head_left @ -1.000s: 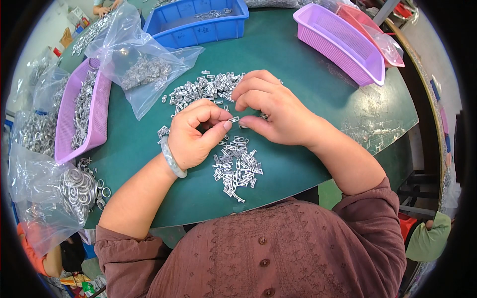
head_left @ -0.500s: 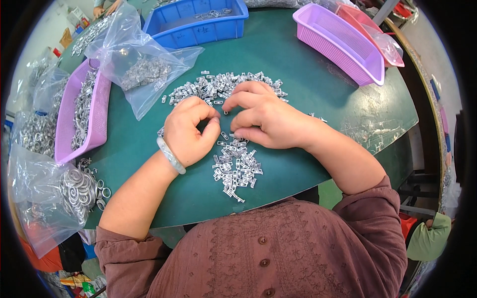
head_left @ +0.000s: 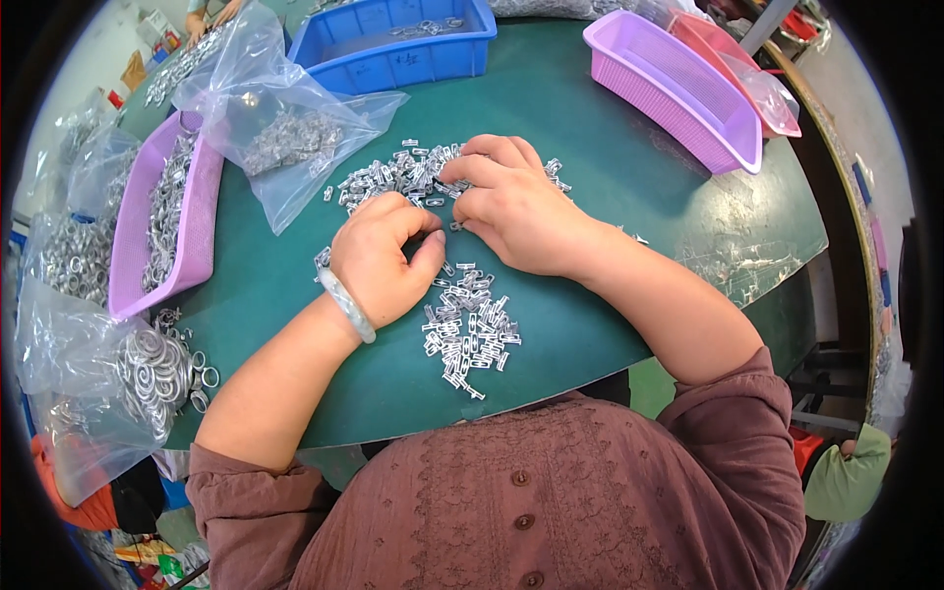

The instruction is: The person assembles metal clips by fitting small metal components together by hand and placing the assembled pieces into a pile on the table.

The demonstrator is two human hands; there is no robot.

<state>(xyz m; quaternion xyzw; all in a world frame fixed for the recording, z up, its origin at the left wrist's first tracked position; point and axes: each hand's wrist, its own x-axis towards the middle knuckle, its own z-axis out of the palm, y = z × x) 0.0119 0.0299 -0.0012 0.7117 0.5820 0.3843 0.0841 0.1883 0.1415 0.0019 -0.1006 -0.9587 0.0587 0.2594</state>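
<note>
Small silver metal pieces shaped like little rectangular frames lie in two heaps on the green table. The far heap (head_left: 398,179) is looser and wider; the near heap (head_left: 470,329) lies closer to my body. My right hand (head_left: 516,206) reaches over the far heap, its bent fingers spread and the tips among the pieces; its thumb is hidden. My left hand (head_left: 383,258), with a pale bangle (head_left: 346,305) at the wrist, is closed, thumb and forefinger meeting between the heaps. Whatever they pinch is hidden. A few single pieces lie by the fingertips.
A clear plastic bag (head_left: 285,143) of metal parts lies far left, beside a filled purple basket (head_left: 202,221). Metal rings (head_left: 157,379) spill at the left edge. A blue bin (head_left: 393,69) stands at the back, another purple basket (head_left: 674,88) far right. Another person's hands (head_left: 211,20) show far left.
My right hand has moved away from me, from the gap between the heaps onto the far heap. My left hand has shifted very slightly and keeps its pinch.
</note>
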